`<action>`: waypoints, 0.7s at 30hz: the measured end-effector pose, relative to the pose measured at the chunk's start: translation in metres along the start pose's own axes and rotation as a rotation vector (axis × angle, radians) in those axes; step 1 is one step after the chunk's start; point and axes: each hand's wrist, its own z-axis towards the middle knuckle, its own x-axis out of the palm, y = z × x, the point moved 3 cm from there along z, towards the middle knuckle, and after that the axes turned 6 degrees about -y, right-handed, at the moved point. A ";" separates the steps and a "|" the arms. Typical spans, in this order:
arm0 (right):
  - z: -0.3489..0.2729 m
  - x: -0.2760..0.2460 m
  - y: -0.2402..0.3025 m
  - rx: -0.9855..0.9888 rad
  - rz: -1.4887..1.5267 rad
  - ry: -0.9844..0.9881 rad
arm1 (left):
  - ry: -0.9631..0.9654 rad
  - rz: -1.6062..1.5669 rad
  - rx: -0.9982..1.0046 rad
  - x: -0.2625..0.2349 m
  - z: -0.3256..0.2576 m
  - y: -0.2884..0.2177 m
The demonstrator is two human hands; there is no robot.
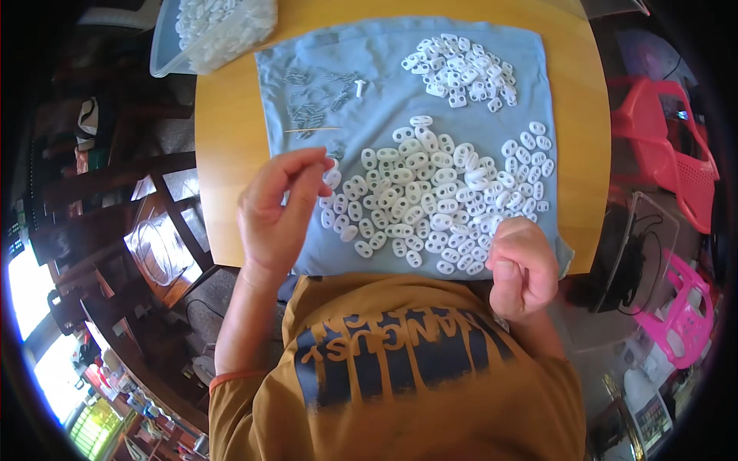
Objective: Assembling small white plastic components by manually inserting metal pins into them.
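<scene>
- Your right hand (523,265) is fisted at the tabletop's (231,154) near edge — contents hidden.
- Your left hand (278,206) pinches something small; I cannot tell what.
- Big pile of white two-hole pieces (438,192) waits mid-cloth — smaller pile (461,71) far right looks done.

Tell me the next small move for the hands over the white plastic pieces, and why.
Probably bring the left hand toward the right hand. The left fingertips are pinched together above the blue cloth, beside the big pile of white plastic pieces; the right hand is curled into a fist near the pile's lower edge.
</scene>
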 end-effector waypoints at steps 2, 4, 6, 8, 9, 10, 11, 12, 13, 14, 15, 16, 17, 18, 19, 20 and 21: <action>-0.002 -0.002 -0.004 0.004 0.004 -0.015 | -0.013 0.082 0.083 0.007 -0.005 0.003; -0.002 -0.002 -0.004 0.008 0.012 -0.024 | 0.019 0.168 0.136 0.013 -0.001 -0.005; 0.003 0.000 -0.001 -0.019 0.008 -0.010 | 0.042 0.272 0.278 0.025 0.006 -0.017; 0.005 0.003 0.001 -0.052 0.017 -0.025 | 0.078 0.308 0.330 0.037 0.014 -0.028; 0.006 0.003 0.002 -0.061 0.019 -0.023 | 0.102 0.348 0.379 0.045 0.017 -0.032; 0.006 0.003 0.002 -0.074 0.018 -0.034 | 0.126 0.357 0.453 0.053 0.021 -0.033; 0.006 0.002 0.001 -0.074 0.012 -0.041 | 0.158 0.349 0.461 0.061 0.024 -0.035; 0.005 0.001 -0.001 -0.066 0.008 -0.041 | 0.190 0.341 0.468 0.069 0.027 -0.037; 0.004 -0.001 -0.003 -0.057 0.005 -0.041 | 0.220 0.370 0.563 0.078 0.031 -0.037; 0.003 -0.002 -0.005 -0.048 -0.004 -0.056 | 0.230 0.405 0.596 0.086 0.034 -0.037; 0.003 -0.004 -0.007 -0.048 -0.007 -0.062 | 0.239 0.440 0.629 0.094 0.037 -0.037; 0.003 -0.006 -0.009 -0.045 -0.016 -0.066 | 0.234 0.492 0.663 0.101 0.041 -0.035; 0.002 -0.008 -0.011 -0.041 -0.026 -0.071 | 0.240 0.492 0.668 0.107 0.044 -0.034; 0.002 -0.009 -0.013 -0.041 -0.028 -0.078 | 0.244 0.579 0.680 0.113 0.046 -0.033; 0.002 -0.010 -0.016 -0.034 -0.036 -0.078 | 0.248 0.666 0.691 0.117 0.047 -0.033; 0.001 -0.011 -0.018 -0.024 -0.046 -0.080 | 0.256 0.667 0.695 0.119 0.048 -0.033; 0.001 -0.012 -0.020 -0.021 -0.046 -0.088 | 0.263 0.709 0.705 0.120 0.047 -0.032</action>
